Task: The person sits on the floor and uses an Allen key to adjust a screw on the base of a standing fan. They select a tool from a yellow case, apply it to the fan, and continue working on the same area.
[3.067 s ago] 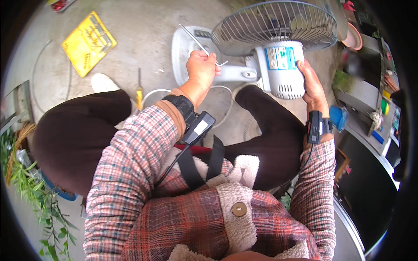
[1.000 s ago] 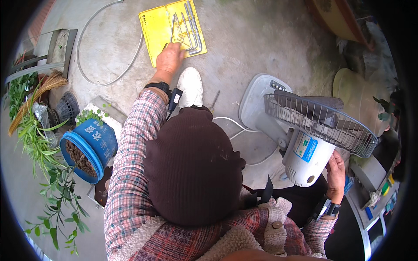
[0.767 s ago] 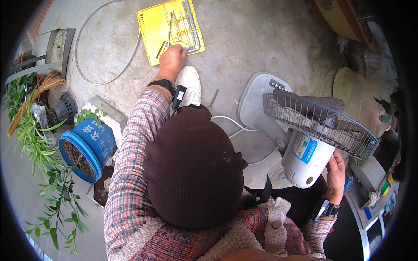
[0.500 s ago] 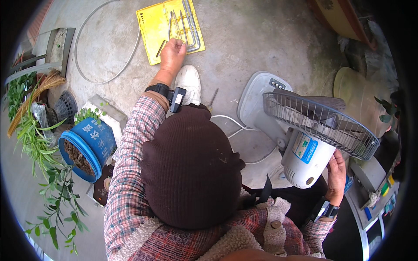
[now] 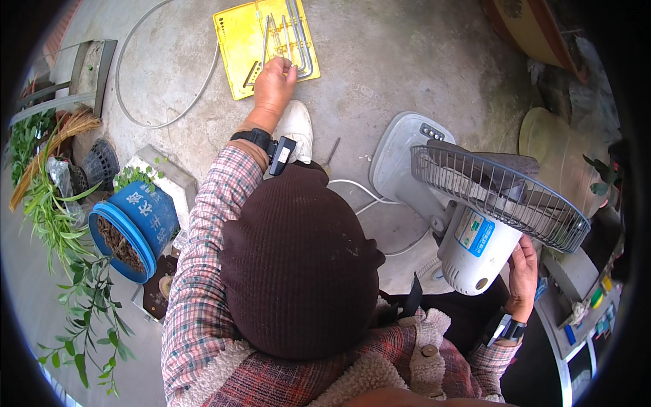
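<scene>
Yellow plastic is catching the eye at the top of the view: a flat tool tray is lying on the concrete floor, with metal tools lined up on it. You are stretching your left hand out to it, knuckles up, fingers curled down onto the tray's near edge among the tools; whether they are gripping one, you cannot tell from here. A black wrist device is sitting on that arm, just above a white shoe and your brown knee.

Your right hand is cupping the white motor housing of a fan, fingers wrapped loosely around its side. The fan's wire grille is tilting over its pale base, and a white cord is looping on the floor beside it. A small screwdriver is lying between the shoe and the base.

To your left, a blue pot of soil is tipping on its side near green leaves, and a grey hose is curving across the floor.
</scene>
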### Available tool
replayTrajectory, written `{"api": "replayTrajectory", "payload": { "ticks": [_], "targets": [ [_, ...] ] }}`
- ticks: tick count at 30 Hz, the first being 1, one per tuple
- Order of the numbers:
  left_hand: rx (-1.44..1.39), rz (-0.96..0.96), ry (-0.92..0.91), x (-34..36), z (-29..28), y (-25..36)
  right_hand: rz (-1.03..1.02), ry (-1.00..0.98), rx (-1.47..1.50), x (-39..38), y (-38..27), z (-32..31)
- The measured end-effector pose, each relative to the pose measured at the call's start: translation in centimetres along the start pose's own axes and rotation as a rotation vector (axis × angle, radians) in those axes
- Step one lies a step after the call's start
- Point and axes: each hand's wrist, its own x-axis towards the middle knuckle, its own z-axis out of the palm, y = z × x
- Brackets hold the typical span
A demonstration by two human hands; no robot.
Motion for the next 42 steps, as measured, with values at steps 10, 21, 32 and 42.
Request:
{"api": "replayTrajectory", "payload": {
  "ticks": [10,21,32,42],
  "targets": [
    [-0.739,-0.501,0.034,0.5,0.3,-3.6,-0.021,-0.023,0.021,0.4,0.0,-0.1],
    [-0.762,-0.641,-0.133,1.2,0.9,-4.2,-0.012,-0.017,0.036,0.3,0.6,0.0],
    [0.152,-0.109,-0.196,-0.5,0.6,-3.7,-0.018,-0.011,0.014,0.3,0.0,0.8],
    [0.388,0.235,-0.300,1.6,0.3,-4.4,-0.007,0.022,0.011,0.6,0.3,0.8]
  ]
}}
